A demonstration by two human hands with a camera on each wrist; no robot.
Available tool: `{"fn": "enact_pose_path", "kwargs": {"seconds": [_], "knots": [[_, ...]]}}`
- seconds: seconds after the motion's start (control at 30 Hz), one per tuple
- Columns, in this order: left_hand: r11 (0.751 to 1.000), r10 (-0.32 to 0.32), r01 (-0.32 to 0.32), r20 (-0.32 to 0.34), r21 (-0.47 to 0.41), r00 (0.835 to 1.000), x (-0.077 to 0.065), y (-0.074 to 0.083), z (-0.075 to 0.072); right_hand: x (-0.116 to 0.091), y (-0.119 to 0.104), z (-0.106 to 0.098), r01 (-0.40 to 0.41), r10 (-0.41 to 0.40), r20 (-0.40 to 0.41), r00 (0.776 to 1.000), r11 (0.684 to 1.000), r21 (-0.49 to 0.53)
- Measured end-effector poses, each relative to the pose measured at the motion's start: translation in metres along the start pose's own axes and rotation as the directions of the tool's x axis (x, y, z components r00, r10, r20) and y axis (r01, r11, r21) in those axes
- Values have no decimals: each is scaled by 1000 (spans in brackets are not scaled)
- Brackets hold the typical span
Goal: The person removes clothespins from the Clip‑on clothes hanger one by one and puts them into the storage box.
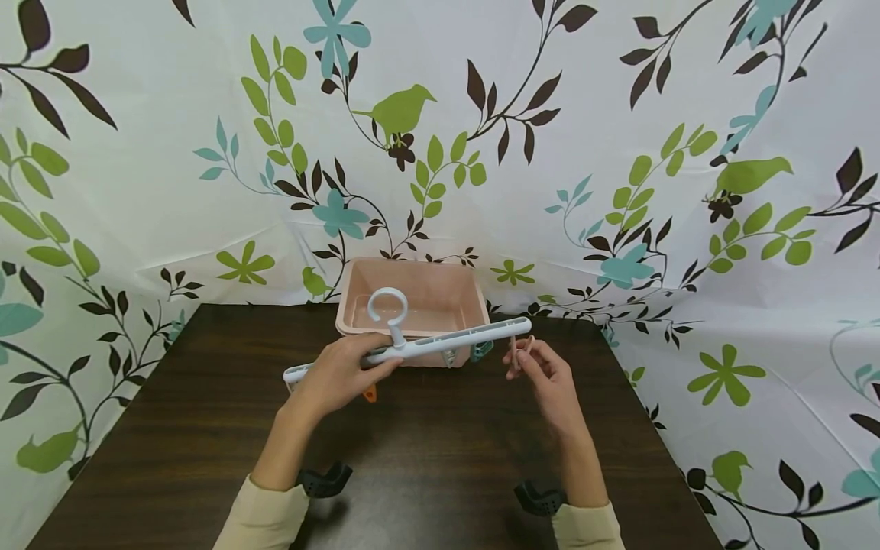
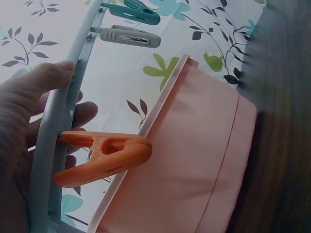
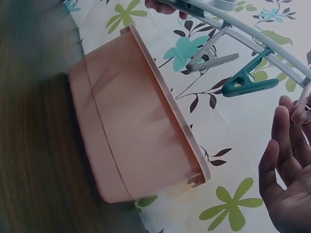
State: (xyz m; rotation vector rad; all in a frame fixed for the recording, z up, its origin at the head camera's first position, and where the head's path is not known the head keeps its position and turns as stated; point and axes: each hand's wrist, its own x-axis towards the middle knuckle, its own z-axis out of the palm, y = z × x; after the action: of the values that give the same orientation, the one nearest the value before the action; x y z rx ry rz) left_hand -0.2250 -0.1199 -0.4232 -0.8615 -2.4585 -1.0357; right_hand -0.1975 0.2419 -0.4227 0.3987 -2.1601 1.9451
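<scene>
A pale plastic clip hanger (image 1: 467,335) with a round open hook (image 1: 387,304) is held in the air, slightly tilted with its right end higher. My left hand (image 1: 344,373) grips its bar left of the hook, thumb on one side and fingers behind. Below the bar hang an orange clothespin (image 2: 109,154), a grey clothespin (image 2: 130,38) and a teal clothespin (image 3: 248,80). At the bar's right end, my right hand (image 1: 555,386) pinches a pink clothespin (image 1: 514,355); the right wrist view cuts it off at its edge.
Behind the hanger, a pink plastic bin (image 1: 412,286) stands at the far edge of a dark wooden table (image 1: 426,473). A white cloth (image 1: 584,214) with printed leaves and birds covers the wall. Black wrist mounts (image 1: 326,481) sit on both forearms.
</scene>
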Motion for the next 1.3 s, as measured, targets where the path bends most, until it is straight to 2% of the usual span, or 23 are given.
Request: {"fn": "enact_pose_path", "kwargs": {"seconds": [0.27, 0.6, 0.77, 1.1, 1.3], "knots": [[1000, -12, 12, 3, -8, 1000, -1, 0, -2, 3, -2, 7, 45, -47, 7, 999, 991, 128], [1000, 5, -5, -7, -27, 1000, -1, 4, -9, 7, -8, 14, 40, -35, -29, 999, 982, 185], [1000, -4, 4, -16, -19, 1000, -1, 5, -11, 9, -12, 15, 87, -84, -25, 996, 970, 227], [1000, -6, 6, -17, 0, 1000, -3, 4, -11, 11, -12, 18, 118, -110, -48, 993, 965, 234], [1000, -13, 12, -23, -12, 1000, -3, 4, -12, 11, -11, 19, 135, -130, -34, 991, 965, 223]]}}
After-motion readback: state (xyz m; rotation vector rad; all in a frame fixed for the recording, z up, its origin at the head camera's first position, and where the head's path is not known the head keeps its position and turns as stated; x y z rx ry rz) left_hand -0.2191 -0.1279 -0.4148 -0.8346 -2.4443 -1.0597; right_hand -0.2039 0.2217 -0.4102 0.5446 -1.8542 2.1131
